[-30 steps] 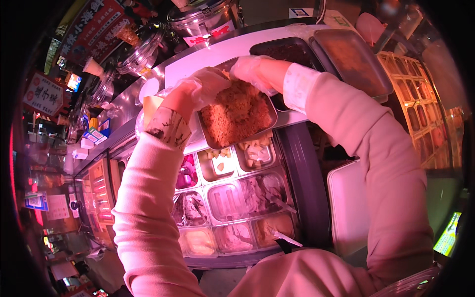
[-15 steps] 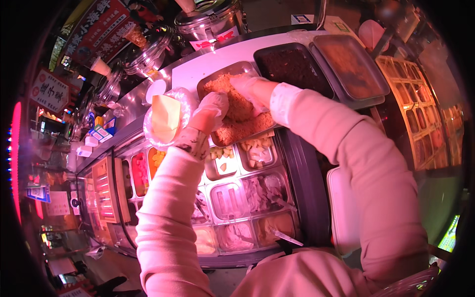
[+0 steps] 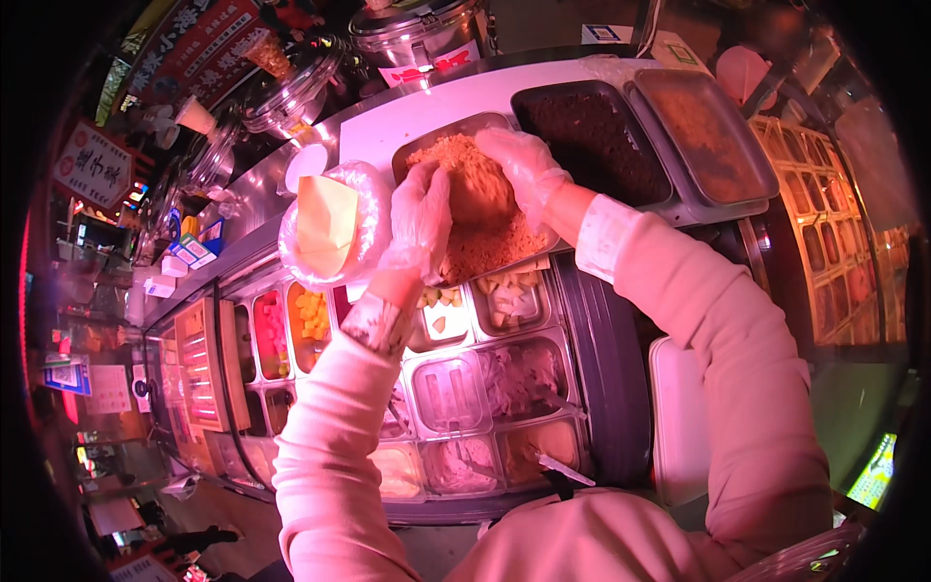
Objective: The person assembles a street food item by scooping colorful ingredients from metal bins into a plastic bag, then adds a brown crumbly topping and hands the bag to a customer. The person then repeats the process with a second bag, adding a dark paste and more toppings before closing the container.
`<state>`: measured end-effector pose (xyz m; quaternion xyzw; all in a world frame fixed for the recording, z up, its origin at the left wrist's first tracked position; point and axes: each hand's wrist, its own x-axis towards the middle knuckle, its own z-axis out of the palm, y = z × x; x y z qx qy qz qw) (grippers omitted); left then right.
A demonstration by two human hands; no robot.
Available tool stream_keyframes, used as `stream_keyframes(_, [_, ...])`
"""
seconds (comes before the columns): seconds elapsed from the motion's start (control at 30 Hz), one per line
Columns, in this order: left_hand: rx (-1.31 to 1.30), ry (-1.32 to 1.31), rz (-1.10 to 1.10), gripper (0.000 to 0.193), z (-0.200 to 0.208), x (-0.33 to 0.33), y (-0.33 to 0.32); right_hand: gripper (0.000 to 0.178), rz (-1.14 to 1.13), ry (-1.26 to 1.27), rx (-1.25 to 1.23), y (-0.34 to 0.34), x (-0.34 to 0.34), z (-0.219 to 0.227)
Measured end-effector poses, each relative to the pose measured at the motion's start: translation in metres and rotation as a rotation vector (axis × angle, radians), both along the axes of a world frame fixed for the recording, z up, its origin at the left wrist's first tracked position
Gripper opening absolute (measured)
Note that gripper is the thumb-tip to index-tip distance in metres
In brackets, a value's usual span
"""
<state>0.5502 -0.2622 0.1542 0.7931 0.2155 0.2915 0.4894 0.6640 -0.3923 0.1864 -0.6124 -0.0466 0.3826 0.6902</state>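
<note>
In a metal tray of orange-brown crumbs (image 3: 499, 250) lies a large rounded lump (image 3: 477, 194) thickly coated in the same crumbs. My left hand (image 3: 424, 215), in a clear plastic glove, cups the lump's left side with bent fingers. From the other side, my right hand (image 3: 527, 170), gloved too, curves its fingers over the upper right of the lump. The lump's underside is hidden in the crumbs. Left of the tray, next to my left wrist, stands a plastic-wrapped round container (image 3: 370, 209) with a pale yellow paper sleeve (image 3: 326, 225) on it.
A dark tray of blackish crumbs (image 3: 582, 131) and a covered tray (image 3: 703, 136) sit to the right. Nearer me are metal tubs of cut fruit (image 3: 511, 296) and purple paste (image 3: 524, 378). Steel pots (image 3: 427, 39) line the back. A partitioned rack (image 3: 824, 218) stands far right.
My hands have moved apart to opposite sides of the lump, showing more of it. The left fingers have straightened somewhat, and the right hand has come up out of the crumbs.
</note>
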Motion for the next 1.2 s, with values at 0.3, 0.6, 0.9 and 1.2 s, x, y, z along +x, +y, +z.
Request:
stream_keyframes(0.3, [0.000,-0.018,0.064,0.040,-0.017,0.003,0.000,0.051,-0.262,-0.116,-0.204,0.024,-0.008,0.003])
stream_keyframes(0.6, [0.139,0.145,0.127,0.042,-0.032,0.007,-0.001,0.067,-0.256,0.025,-0.058,0.025,-0.005,-0.017])
stream_keyframes(0.9, [0.477,0.272,0.182,0.021,-0.024,-0.004,-0.015,0.070,-0.162,-0.081,-0.086,0.014,0.013,-0.025])
stream_keyframes(1.2, [-0.761,-0.467,0.053,0.049,-0.028,0.011,0.007,0.035,-0.355,-0.056,0.426,0.026,0.011,-0.023])
